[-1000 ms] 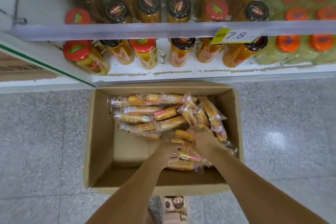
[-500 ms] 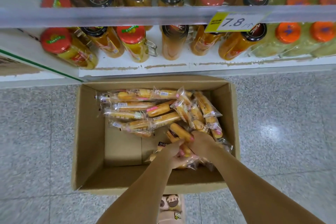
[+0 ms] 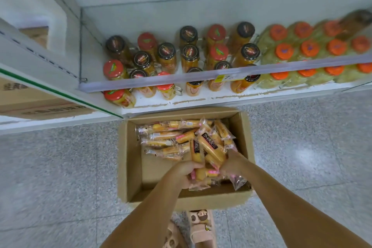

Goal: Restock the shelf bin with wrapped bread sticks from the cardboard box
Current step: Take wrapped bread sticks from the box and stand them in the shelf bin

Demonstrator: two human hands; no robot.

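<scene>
Bread sticks point(image 3: 167, 137): wrapped in clear film, heaped across the far and right parts of the cardboard box; one handful is held up between both hands over the box's near half.
Cartons point(image 3: 30, 102): brown, stacked at far left beside the shelf's side panel.
Cardboard box point(image 3: 123, 157): open, on the speckled floor point(image 3: 50, 167) right in front of the lowest shelf; its left part shows bare bottom.
Jars point(image 3: 189, 54): red and black lids, in rows on the shelf beyond the box.
Left hand point(image 3: 186, 173): fingers curled round the near ends of the raised bread sticks.
Right hand point(image 3: 231, 164): clasps the same handful from the right side.
Bottles point(image 3: 308, 48): orange caps, packed just right of the jars.
</scene>
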